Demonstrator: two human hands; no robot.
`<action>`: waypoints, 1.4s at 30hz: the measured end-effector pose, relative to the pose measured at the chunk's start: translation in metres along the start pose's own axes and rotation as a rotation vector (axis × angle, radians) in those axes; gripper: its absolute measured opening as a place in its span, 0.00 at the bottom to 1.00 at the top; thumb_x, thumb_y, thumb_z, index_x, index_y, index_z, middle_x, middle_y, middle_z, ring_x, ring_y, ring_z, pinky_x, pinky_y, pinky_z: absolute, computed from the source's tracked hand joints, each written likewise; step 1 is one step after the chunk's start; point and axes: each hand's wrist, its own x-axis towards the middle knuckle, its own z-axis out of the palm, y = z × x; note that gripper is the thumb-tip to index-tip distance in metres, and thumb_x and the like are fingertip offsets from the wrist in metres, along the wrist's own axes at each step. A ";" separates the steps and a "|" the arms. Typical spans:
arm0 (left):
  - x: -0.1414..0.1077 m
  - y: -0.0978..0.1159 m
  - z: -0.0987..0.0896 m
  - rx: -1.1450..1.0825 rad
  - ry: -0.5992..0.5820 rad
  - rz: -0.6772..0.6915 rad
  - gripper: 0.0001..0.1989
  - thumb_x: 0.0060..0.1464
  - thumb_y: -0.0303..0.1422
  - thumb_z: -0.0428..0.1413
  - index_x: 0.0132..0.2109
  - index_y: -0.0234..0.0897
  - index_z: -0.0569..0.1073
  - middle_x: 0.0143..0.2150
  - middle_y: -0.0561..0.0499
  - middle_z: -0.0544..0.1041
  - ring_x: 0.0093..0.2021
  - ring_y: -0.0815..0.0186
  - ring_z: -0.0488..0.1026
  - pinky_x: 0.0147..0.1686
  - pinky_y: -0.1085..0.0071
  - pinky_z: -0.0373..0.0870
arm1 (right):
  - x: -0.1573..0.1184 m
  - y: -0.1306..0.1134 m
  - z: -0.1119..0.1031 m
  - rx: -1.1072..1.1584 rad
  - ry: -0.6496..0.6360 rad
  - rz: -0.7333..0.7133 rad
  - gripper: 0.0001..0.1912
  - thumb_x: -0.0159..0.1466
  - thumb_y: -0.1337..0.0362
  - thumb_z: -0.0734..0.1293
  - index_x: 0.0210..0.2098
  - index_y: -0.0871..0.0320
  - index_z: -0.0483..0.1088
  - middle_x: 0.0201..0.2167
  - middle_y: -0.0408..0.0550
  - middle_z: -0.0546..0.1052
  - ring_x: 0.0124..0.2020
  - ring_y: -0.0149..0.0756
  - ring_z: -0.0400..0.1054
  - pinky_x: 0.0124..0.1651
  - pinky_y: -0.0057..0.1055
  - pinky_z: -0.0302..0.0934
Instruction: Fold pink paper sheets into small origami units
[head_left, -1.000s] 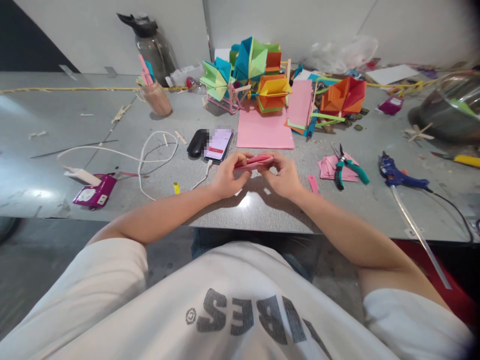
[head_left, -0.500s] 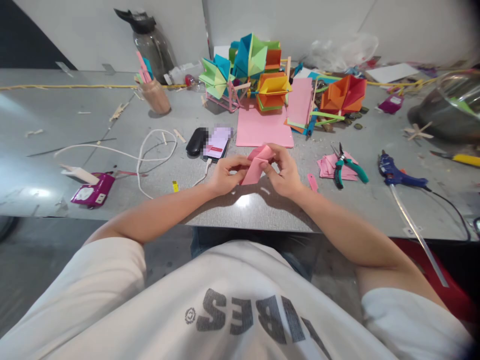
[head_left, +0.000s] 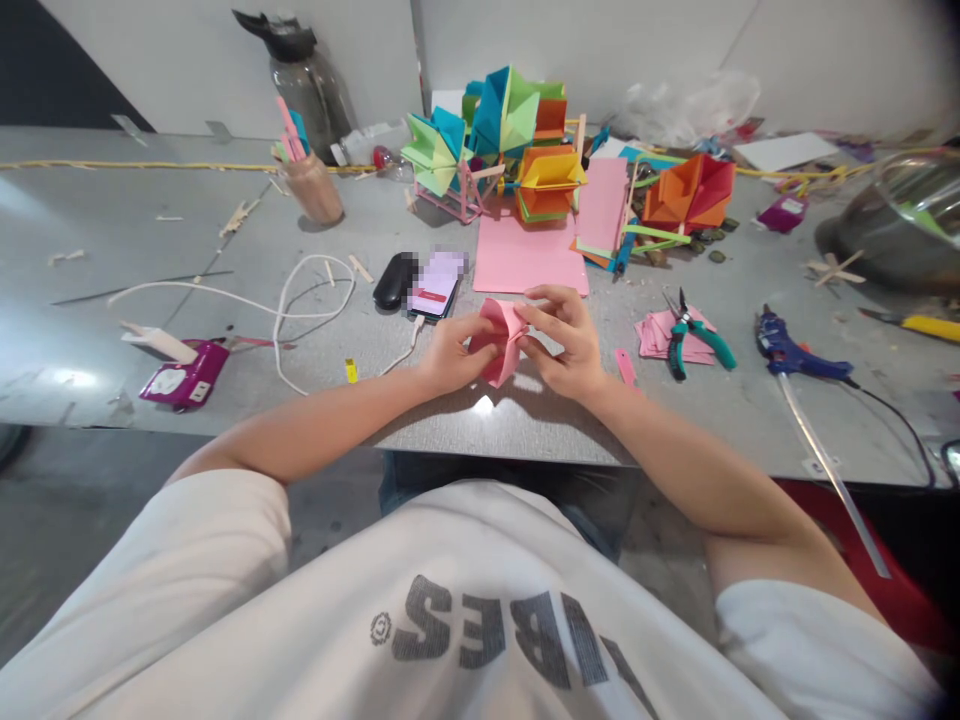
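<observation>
A folded piece of pink paper (head_left: pixel 504 340) is held between both hands just above the front part of the table. My left hand (head_left: pixel 459 352) grips its left side, with the thumb and fingers reaching into the fold. On the right side, my right hand (head_left: pixel 564 340) pinches the paper near its middle, the upper fingers curved over it. Beyond the hands lies a stack of pink paper sheets (head_left: pixel 529 262). Right of my right hand is a small pink stick (head_left: pixel 625 366), and past it are pink paper pieces (head_left: pixel 656 336) under green-handled pliers (head_left: pixel 697 335).
A blue glue gun (head_left: pixel 799 345) with a clear glue stick lies on the right. Colourful folded-paper wheels (head_left: pixel 499 125) stand at the back. To the left are a phone (head_left: pixel 436 283), a black case (head_left: pixel 394 281), a white cable (head_left: pixel 279 320) and a purple power adapter (head_left: pixel 187 378).
The pink paper has been turned and opened out from a flat slanted strip into a wider curved shape. My right hand's fingers have shifted their hold and spread somewhat.
</observation>
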 end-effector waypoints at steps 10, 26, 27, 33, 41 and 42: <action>-0.002 0.002 -0.002 0.009 -0.010 0.020 0.05 0.65 0.30 0.68 0.46 0.40 0.89 0.43 0.47 0.91 0.38 0.64 0.85 0.43 0.65 0.81 | 0.007 0.006 -0.009 0.124 -0.106 -0.148 0.13 0.78 0.61 0.74 0.61 0.43 0.79 0.59 0.54 0.82 0.60 0.51 0.81 0.61 0.54 0.80; -0.005 0.005 -0.003 -0.012 -0.021 0.165 0.12 0.76 0.37 0.61 0.54 0.40 0.89 0.49 0.44 0.93 0.44 0.61 0.90 0.47 0.65 0.84 | -0.004 0.013 0.005 0.296 0.066 0.173 0.19 0.73 0.51 0.81 0.60 0.44 0.83 0.47 0.46 0.89 0.44 0.43 0.86 0.51 0.44 0.80; -0.004 0.006 -0.004 -0.014 -0.027 0.179 0.13 0.77 0.37 0.60 0.56 0.40 0.88 0.51 0.43 0.93 0.47 0.60 0.91 0.49 0.64 0.85 | -0.005 0.013 0.006 0.309 0.070 0.215 0.19 0.72 0.50 0.82 0.59 0.45 0.84 0.47 0.46 0.89 0.44 0.43 0.85 0.52 0.45 0.80; -0.001 0.007 -0.006 -0.055 0.014 0.355 0.18 0.80 0.47 0.58 0.54 0.40 0.86 0.53 0.39 0.92 0.50 0.57 0.91 0.49 0.61 0.86 | -0.002 0.007 0.009 0.366 0.092 0.429 0.17 0.65 0.48 0.84 0.48 0.48 0.88 0.44 0.47 0.89 0.43 0.45 0.84 0.53 0.49 0.81; -0.004 0.010 -0.001 0.104 0.153 0.268 0.18 0.79 0.45 0.60 0.40 0.40 0.83 0.36 0.49 0.88 0.34 0.66 0.84 0.37 0.68 0.77 | 0.006 -0.006 0.003 0.355 0.038 0.435 0.26 0.67 0.32 0.81 0.42 0.48 0.88 0.38 0.48 0.89 0.40 0.44 0.82 0.51 0.47 0.80; -0.004 0.011 -0.002 0.121 0.157 0.258 0.19 0.79 0.45 0.61 0.40 0.40 0.83 0.34 0.50 0.87 0.32 0.67 0.81 0.35 0.68 0.75 | 0.007 -0.006 0.002 0.350 0.034 0.442 0.27 0.67 0.32 0.80 0.42 0.48 0.87 0.38 0.48 0.88 0.39 0.44 0.82 0.50 0.46 0.79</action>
